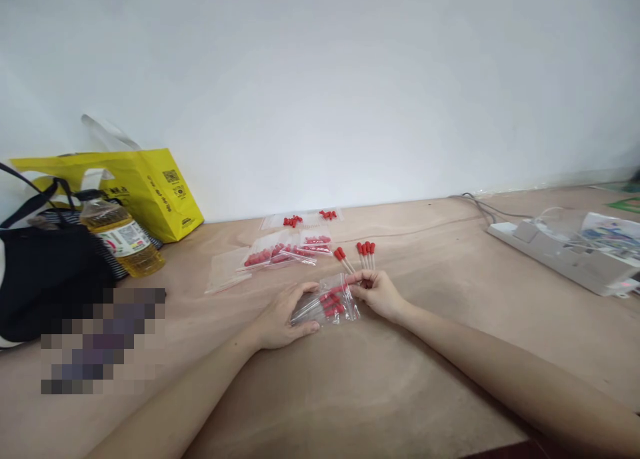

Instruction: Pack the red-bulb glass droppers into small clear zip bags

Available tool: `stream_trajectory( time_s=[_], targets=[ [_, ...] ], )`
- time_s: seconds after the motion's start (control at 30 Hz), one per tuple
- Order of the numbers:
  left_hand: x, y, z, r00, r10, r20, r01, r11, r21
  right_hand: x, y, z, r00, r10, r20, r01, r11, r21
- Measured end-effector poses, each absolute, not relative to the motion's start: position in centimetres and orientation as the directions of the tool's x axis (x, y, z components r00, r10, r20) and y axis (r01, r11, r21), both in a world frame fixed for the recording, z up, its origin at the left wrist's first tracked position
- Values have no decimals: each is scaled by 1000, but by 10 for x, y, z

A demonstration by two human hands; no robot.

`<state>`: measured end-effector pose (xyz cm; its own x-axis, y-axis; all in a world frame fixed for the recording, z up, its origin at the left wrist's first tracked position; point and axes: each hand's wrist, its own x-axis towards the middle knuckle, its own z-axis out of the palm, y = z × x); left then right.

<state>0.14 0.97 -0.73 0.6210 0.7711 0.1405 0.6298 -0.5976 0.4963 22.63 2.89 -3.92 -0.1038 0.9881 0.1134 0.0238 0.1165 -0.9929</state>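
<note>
A clear zip bag (327,317) lies low over the table between my hands, with several red-bulbed glass droppers (333,304) inside it. My left hand (283,319) grips the bag's left end, thumb below and fingers above. At the bag's right end, my right hand (377,295) pinches the zip edge with thumb and bent fingers, its index finger stretched along the upper edge. Just beyond this hand lie loose droppers (367,249), their red bulbs pointing away from me. Two more droppers (341,254) rest to their left.
Farther back lie filled bags of droppers (280,252), with flat clear bags (227,270) to their left. At the left are an oil bottle (123,235), a yellow bag (165,199) and a black bag (45,279). A white power strip (550,255) with cables lies at right.
</note>
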Motion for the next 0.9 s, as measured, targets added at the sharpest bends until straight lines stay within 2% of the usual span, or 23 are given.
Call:
stream_trajectory(
  time_s=[0.2, 0.47, 0.73, 0.9],
  targets=[
    [2, 11, -8, 630, 760, 157, 619, -614, 489, 226, 28, -39, -229, 950, 210, 139, 246, -959],
    [0, 12, -10, 623, 773, 117, 624, -582, 522, 226, 39, -39, -290, 937, 196, 180, 255, -950],
    [-1, 13, -10, 613, 785, 90, 652, -567, 504, 223, 47, -40, -477, 841, 253, 79, 328, -941],
    [0, 13, -10, 625, 774, 101, 647, -587, 486, 218, 53, -40, -410, 853, 322, 286, 456, -843]
  ],
)
